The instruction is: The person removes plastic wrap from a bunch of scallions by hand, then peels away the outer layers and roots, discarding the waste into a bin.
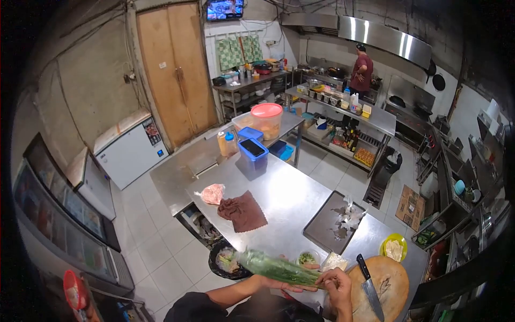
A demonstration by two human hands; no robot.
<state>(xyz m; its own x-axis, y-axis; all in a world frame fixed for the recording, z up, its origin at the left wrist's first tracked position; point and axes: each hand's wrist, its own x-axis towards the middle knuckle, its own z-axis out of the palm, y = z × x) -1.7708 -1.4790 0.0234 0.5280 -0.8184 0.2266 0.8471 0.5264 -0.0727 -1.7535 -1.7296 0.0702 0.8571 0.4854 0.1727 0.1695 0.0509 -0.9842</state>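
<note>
A clear plastic bag of long green stalks (279, 269) lies across both my hands at the table's near edge. My left hand (271, 283) supports it from below, palm up, with its fingers partly hidden under the bundle. The fingers of my right hand (337, 285) are closed on the bundle's right end. Just beyond the bag stands a small bowl of chopped greens (307, 258), beside a pale wrapped block (334, 262). To the right of my right hand, a knife with a black handle (370, 294) rests on a round wooden chopping board (396, 282).
A dark tray (322, 228) with crumpled plastic, a brown cloth (250, 213) and a bag of pinkish food (211, 194) lie on the steel table (284, 201). A lined bin (215, 264) stands below its left edge. Another person (362, 70) stands by the stoves.
</note>
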